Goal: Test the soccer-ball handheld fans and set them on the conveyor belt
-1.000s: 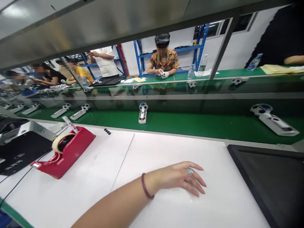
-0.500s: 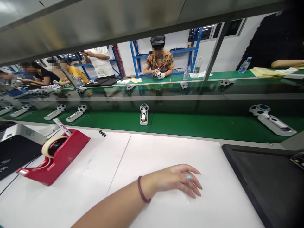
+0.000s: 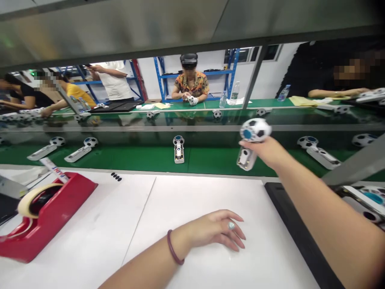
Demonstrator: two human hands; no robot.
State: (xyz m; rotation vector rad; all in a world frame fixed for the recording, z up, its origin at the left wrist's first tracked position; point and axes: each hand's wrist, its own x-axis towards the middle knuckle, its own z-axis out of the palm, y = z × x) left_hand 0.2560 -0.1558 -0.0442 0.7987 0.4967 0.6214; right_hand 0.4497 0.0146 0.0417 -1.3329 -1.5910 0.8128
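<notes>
My right hand [image 3: 264,150] grips a white device with a football-patterned round head [image 3: 255,129], holding it over the green belt [image 3: 207,160]. Its open handle part hangs below my fingers. On the white table [image 3: 180,196] rests my left hand [image 3: 221,230], fingers spread and nothing in them, with a ring and a dark red bracelet. A similar device [image 3: 178,149] lies on the belt ahead, and another [image 3: 320,152] lies to the right of the held one.
At the left stands a red tape dispenser [image 3: 54,212] with a marker in it. Several black dots [image 3: 116,176] lie near the table's back edge. A black tray [image 3: 288,216] is at the right. A person [image 3: 191,82] sits across the belt.
My right hand has come into view from the right, holding a football-patterned device over the belt. The view has turned slightly right. My left hand stays spread on the table.
</notes>
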